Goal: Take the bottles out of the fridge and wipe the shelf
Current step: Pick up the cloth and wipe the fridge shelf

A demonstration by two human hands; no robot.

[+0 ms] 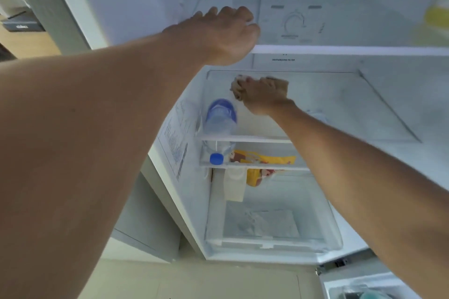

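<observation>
At the far left, a dark box (pixel 23 24) is seen on a wooden surface (pixel 29 43) beyond the grey outer wall of the fridge (pixel 73 7). Across the left half of the view the left arm is stretched upward, and the left hand (pixel 226 34) is curled shut over the front edge of the white upper ledge (pixel 340 50), its fingers hidden behind that edge. Below it, against the left inner wall, a clear bottle with a blue label (pixel 221 116) is stood on the glass shelf (pixel 352 109), and a second bottle with a blue cap (pixel 217 153) is laid on the shelf beneath. Just right of the capped bottle a yellow packet (pixel 264 159) is seen, and lower down a clear drawer (pixel 272 226) is visible. Toward the middle, the right hand (pixel 263 94) is clenched around a beige cloth (pixel 237 87), which is pressed against the back part of the glass shelf, near the labelled bottle. At the upper right edge, something yellow and blurred (pixel 437 14) is visible but cannot be identified.
</observation>
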